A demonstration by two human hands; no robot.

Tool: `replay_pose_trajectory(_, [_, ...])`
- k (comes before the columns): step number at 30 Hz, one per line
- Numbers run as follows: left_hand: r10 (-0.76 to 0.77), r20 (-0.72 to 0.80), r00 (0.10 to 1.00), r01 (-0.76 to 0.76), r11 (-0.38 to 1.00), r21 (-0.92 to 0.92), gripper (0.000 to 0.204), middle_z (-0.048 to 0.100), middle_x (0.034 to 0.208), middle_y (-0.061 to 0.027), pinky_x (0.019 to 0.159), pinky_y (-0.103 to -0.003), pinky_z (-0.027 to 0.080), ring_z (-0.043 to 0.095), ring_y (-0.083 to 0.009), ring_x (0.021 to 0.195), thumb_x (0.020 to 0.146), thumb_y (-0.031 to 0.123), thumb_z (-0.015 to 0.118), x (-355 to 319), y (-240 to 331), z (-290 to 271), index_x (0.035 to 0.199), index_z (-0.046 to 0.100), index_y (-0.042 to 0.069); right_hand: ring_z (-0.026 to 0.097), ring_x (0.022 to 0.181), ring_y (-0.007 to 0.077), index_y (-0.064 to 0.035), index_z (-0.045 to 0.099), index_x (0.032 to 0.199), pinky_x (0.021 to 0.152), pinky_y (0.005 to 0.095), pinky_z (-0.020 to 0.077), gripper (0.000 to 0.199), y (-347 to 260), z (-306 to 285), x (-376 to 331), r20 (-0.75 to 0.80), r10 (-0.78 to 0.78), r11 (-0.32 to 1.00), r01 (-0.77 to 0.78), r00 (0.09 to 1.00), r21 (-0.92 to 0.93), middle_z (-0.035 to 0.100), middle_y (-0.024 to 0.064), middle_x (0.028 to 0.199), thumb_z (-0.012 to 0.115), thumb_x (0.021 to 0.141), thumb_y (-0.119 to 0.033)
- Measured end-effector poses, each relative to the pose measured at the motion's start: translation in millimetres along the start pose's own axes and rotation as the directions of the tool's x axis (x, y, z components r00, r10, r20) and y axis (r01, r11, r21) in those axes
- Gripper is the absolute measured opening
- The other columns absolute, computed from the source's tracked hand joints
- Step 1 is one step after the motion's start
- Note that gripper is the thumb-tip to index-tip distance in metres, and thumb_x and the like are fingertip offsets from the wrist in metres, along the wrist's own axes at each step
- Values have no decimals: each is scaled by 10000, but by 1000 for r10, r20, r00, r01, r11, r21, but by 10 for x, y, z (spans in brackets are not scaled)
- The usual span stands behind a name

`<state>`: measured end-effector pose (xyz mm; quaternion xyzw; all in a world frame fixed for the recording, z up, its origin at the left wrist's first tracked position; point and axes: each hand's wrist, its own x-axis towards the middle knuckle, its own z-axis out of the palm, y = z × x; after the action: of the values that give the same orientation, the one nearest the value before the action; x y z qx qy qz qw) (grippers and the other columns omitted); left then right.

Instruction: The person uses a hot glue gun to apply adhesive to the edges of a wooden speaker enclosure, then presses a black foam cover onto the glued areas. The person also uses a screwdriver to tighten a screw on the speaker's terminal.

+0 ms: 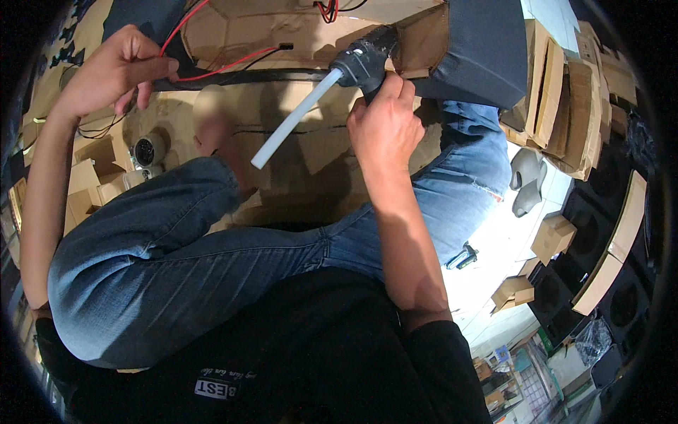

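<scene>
My right hand (387,127) is wrapped around the handle of a black hot glue gun (361,58). A long whitish glue stick (296,119) juts from the gun's back end, slanting down to the left. The gun's front reaches the inside of a black box-shaped cabinet (480,53) with a bare brown interior; its tip is hard to make out. At the cabinet's left, my left hand (127,71) pinches a red wire (240,63) between thumb and finger. That wire runs beside a black one to a small black connector (285,46) over the cabinet's edge.
More red and black wires (327,10) lie inside the cabinet. Left of my legs are a small round speaker (147,150) and an open cardboard box (95,169). Stacked cardboard (558,106), grey sandals (527,180) and black speaker cabinets (614,297) stand to the right.
</scene>
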<state>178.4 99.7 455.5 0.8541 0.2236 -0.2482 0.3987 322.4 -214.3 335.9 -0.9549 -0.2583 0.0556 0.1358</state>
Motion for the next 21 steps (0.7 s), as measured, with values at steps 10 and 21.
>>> replay_pose_trajectory(10, [-28,3,1000,28,999,-36,271,623,513,-62,332,-213,357,479,-81,319,983,175,645,3,-25,-7,871,763,-41,695,812,455,-24,534,1172,716,549,573,468,-32,14,-2,23,-62,998,62,998,21,603,203,1128,728,764,-147])
replay_pose_trajectory(21, [6,6,1000,-6,1000,-18,273,622,510,-64,329,-210,359,490,-75,324,988,162,635,-5,-6,-4,877,759,-54,697,794,470,-8,528,1138,703,561,568,430,-47,6,24,4,-10,1000,10,1000,-18,606,217,1140,710,770,-135])
